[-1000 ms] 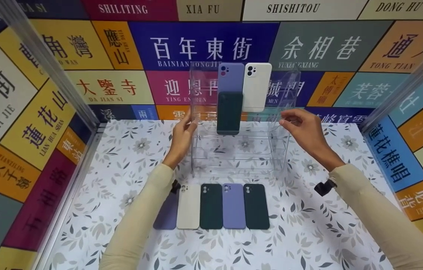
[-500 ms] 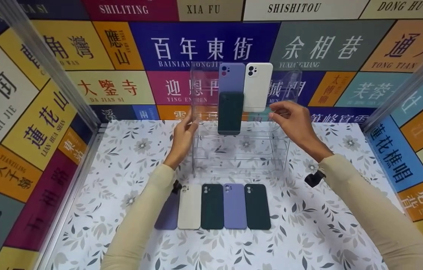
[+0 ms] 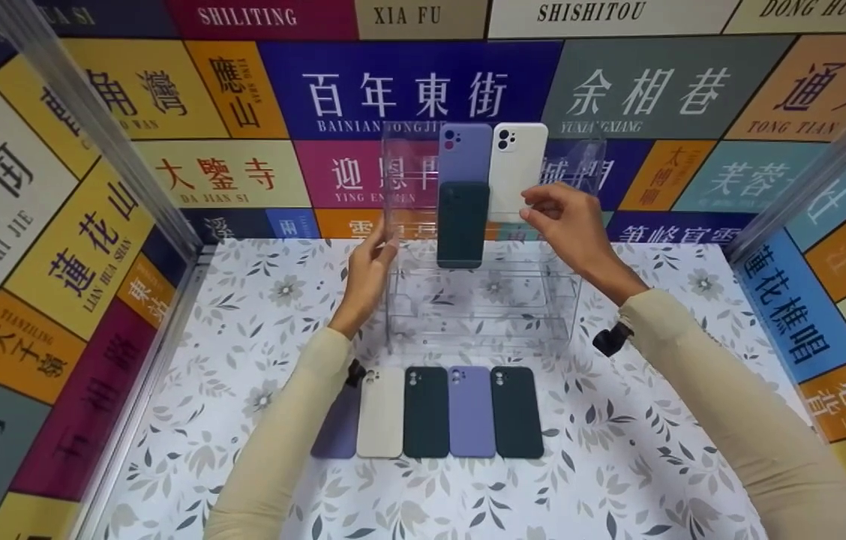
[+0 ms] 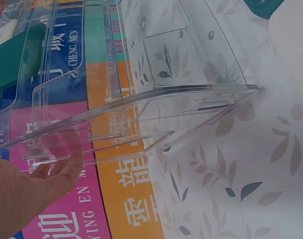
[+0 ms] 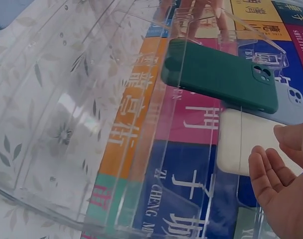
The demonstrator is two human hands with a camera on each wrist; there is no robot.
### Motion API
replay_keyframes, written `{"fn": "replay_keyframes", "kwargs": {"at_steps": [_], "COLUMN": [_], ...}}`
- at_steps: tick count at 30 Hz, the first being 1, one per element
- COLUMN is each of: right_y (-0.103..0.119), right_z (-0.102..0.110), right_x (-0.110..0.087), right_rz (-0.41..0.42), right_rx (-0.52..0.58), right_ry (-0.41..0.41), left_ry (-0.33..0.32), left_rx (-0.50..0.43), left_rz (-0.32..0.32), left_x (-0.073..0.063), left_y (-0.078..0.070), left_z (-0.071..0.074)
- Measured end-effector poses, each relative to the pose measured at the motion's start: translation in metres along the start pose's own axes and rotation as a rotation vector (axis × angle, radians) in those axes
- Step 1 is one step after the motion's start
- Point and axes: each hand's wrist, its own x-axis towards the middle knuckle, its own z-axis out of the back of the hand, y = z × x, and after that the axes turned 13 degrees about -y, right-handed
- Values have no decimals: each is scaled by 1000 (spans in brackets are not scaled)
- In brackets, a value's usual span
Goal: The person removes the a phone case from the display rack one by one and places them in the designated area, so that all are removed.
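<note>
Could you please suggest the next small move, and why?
Perhaps pinch the upper white case with the right hand: its parted thumb and fingertips overlap that case's lower right corner in the head view, and the left hand holds the clear stand.

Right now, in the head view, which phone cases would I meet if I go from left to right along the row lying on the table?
First purple case (partly covered), cream case, first dark green case, second purple case, second dark green case.
</note>
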Motion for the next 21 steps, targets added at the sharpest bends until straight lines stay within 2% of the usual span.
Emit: {"fn": "replay_keyframes", "kwargs": {"at_steps": [8,13,21], "right_y": [14,17,20], "right_z": [-14,-23,-33], "right_x": [11,12,14], "right_rz": [27,41,26], "right_rx": [-4,15,13], "right_ry": [22,41,77], "left_ry": [0,-8,-22], "left_rx": [-8,-7,-6], "left_rz": [-12,5,-18], "left_x": [1,1,1], "left_y": [1,0,0], "left_z": [1,0,1]}}
